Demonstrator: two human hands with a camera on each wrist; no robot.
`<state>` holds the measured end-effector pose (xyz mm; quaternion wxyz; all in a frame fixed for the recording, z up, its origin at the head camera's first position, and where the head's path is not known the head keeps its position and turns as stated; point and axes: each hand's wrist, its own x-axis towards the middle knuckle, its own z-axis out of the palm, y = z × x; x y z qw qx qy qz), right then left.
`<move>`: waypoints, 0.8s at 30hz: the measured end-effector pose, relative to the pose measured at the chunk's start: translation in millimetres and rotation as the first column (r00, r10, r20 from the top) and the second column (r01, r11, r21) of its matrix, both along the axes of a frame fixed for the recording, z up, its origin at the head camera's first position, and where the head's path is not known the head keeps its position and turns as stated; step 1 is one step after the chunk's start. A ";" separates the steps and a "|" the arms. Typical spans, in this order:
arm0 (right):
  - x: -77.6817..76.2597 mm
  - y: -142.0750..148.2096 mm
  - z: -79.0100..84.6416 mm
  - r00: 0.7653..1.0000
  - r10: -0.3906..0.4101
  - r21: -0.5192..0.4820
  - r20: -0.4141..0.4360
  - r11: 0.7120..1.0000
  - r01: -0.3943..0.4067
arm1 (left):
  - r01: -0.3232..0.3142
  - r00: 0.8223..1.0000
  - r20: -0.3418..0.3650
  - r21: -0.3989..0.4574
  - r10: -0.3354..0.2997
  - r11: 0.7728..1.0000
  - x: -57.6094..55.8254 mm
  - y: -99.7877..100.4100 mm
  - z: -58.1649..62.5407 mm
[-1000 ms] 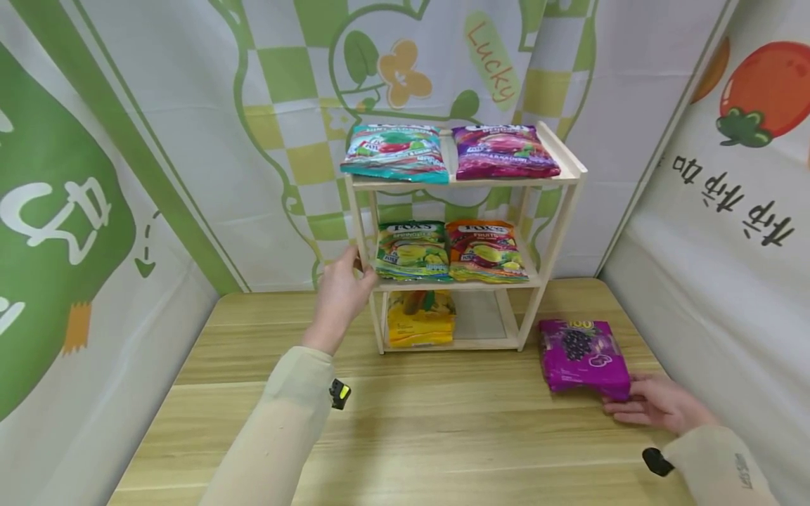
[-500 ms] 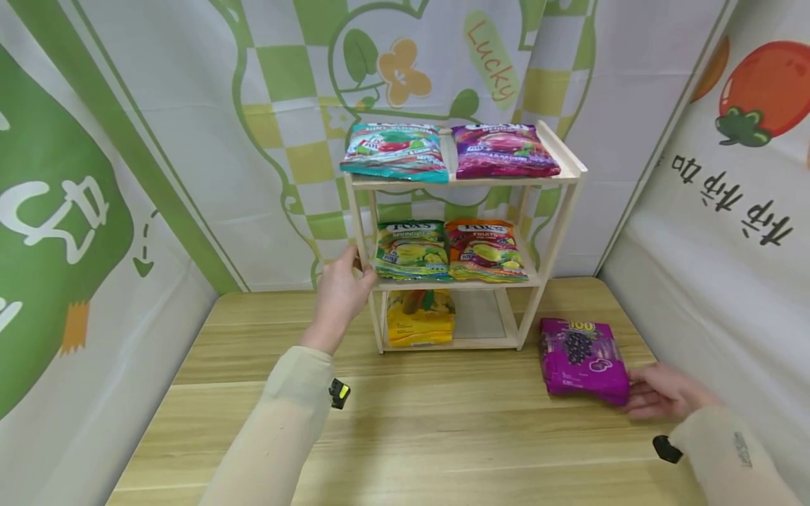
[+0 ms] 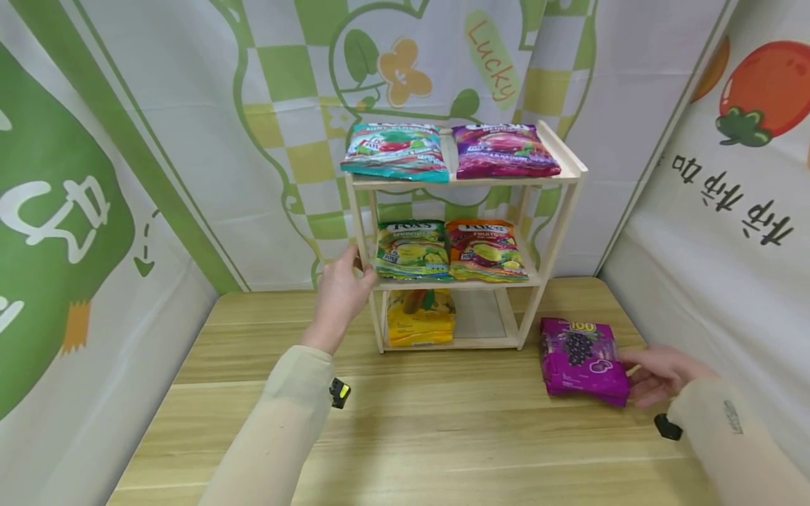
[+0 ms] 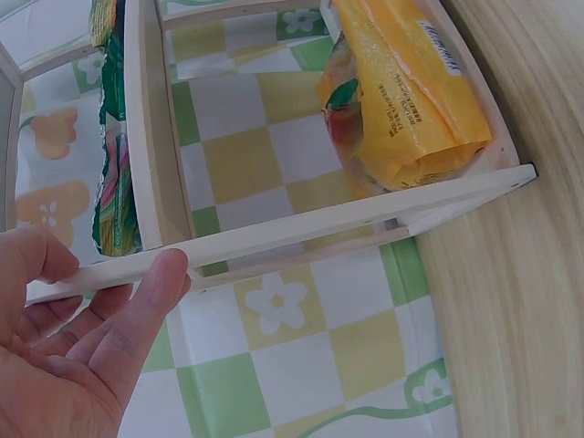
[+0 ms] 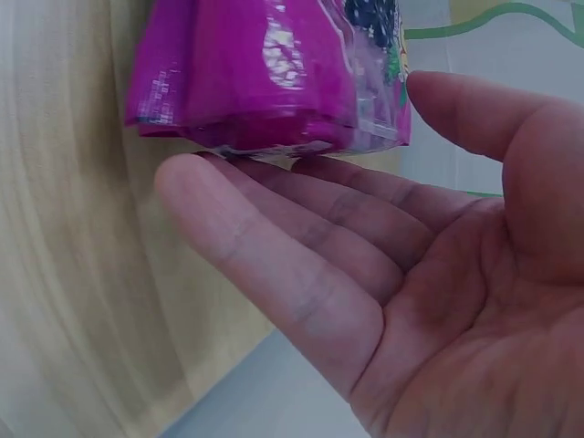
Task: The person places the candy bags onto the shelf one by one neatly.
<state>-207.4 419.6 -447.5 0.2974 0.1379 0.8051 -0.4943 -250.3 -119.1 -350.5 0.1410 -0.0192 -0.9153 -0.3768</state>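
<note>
My left hand [image 3: 342,292] grips the left front post of a small wooden shelf rack [image 3: 457,285]; in the left wrist view, thumb and fingers [image 4: 164,278] pinch the post. A purple bag with grapes printed on it [image 3: 585,365] lies on the table to the right of the rack. At that bag's right end is my right hand [image 3: 661,372], its fingers fairly straight. In the right wrist view the fingers [image 5: 274,255] reach along the end of the purple bag [image 5: 265,73], thumb apart; whether they press on it I cannot tell.
Teal [image 3: 397,152] and purple-red [image 3: 505,151] candy bags lie on the top shelf. Green [image 3: 413,251] and orange-red [image 3: 486,251] ones lean on the middle shelf. A yellow bag [image 3: 420,320] stands at the bottom left. Printed curtains [image 3: 291,91] surround the wooden table [image 3: 443,429].
My right hand has moved right and slightly back along the purple bag's end, from its near corner. The bag has turned and shifted a little. My left hand keeps its place on the post.
</note>
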 end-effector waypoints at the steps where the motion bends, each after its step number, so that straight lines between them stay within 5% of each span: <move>1: -1.5 -1.1 1.7 1.000 0.005 0.022 0.001 1.000 -0.005 | 0.000 1.000 0.004 0.002 0.000 1.000 0.2 0.1 0.2; 12: -17.7 -15.2 21.3 0.992 0.120 0.195 0.025 0.973 -0.123 | 0.006 1.000 0.003 0.014 -0.006 1.000 0.1 0.4 0.3; 19: -27.8 -16.5 18.4 0.985 0.173 0.235 0.012 0.957 -0.171 | 0.005 1.000 -0.011 0.010 -0.005 1.000 -0.4 -0.3 -0.3; 24: -29.7 -16.2 12.4 0.990 0.142 0.225 0.005 0.964 -0.139 | 0.005 1.000 -0.007 0.008 -0.005 1.000 -0.1 -0.1 0.1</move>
